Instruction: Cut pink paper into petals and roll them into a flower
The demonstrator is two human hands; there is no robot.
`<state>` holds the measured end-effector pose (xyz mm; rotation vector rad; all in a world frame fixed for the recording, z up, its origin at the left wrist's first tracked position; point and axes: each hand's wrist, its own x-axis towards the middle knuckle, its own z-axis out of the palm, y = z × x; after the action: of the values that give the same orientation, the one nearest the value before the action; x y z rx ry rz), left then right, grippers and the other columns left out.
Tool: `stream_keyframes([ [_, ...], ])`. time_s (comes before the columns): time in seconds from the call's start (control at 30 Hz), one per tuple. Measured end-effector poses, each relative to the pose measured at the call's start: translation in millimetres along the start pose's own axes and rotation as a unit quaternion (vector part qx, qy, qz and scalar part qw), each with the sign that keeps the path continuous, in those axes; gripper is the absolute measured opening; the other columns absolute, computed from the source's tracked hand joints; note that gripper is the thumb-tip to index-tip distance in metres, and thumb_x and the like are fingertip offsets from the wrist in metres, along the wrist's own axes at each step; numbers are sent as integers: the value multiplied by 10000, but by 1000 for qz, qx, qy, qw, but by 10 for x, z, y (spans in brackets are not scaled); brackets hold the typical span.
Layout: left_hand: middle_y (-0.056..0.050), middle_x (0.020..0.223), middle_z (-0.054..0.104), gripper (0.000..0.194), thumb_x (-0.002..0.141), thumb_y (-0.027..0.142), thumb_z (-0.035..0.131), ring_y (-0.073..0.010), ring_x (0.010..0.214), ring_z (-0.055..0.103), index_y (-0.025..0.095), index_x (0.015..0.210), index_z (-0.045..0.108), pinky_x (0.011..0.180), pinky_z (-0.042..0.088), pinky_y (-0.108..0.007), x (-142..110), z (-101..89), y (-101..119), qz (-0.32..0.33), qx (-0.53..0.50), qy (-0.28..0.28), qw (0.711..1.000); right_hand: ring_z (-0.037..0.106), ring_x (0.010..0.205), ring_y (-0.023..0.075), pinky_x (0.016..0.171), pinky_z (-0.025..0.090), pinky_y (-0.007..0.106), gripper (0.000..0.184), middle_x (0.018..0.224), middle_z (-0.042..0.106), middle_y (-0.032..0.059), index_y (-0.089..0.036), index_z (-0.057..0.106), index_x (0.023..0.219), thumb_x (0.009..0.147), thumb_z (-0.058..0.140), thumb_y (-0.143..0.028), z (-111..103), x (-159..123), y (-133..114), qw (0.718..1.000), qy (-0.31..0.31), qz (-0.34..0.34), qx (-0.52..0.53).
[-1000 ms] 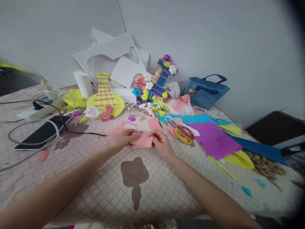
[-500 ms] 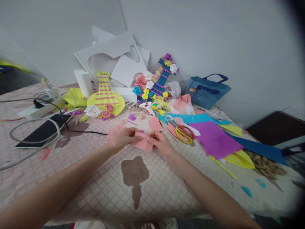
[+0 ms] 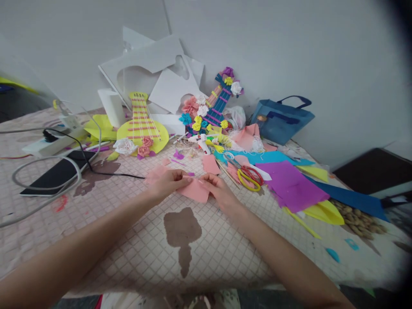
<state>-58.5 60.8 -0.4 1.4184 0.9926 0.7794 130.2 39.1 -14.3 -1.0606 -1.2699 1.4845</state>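
Head view: gripping pink paper sheet (image 3: 195,192) along its upper edge, pinched between thumb and fingers of left hand (image 3: 169,184) and right hand (image 3: 220,190), 1 at each end. Held over middle of patterned tabletop (image 3: 231,244); unclear whether touching. Just beside left hand, note ruffled pink paper (image 3: 155,173). Right of right hand, see scissors (image 3: 250,186) with red and yellow loops, then purple sheet (image 3: 291,184). Farther back, see glue gun (image 3: 202,143), yellow guitar shape (image 3: 144,134) and blue bag (image 3: 281,126).
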Motion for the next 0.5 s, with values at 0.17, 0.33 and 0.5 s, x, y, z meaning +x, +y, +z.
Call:
stream_keyframes([
  [0.17, 26, 605, 475, 338, 745, 460, 600, -85, 547, 395, 122, 764, 586, 499, 252, -217, -8, 10, 12, 29, 54, -14, 998, 440, 578, 101, 500, 326, 218, 285, 646, 510, -27, -194, 576, 748, 709, 674, -459, 10, -25, -26, 999, -16, -8, -41],
  [0.33, 40, 565, 402, 370, 784, 481, 543, -78, 528, 341, 126, 681, 558, 479, 224, -220, -11, 22, 16, 51, 103, -13, 993, 418, 569, 95, 493, 306, 221, 274, 642, 497, -31, -187, 558, 719, 708, 678, -434, 12, -30, -4, 998, -35, -9, -56],
  [0.5, 34, 613, 461, 358, 742, 486, 606, -79, 551, 406, 134, 744, 541, 496, 293, -209, -21, 43, 38, 20, 33, -25, 999, 404, 559, 101, 487, 307, 225, 287, 616, 473, -35, -193, 542, 705, 710, 670, -450, 22, -14, 30, 998, 2, -41, -51],
])
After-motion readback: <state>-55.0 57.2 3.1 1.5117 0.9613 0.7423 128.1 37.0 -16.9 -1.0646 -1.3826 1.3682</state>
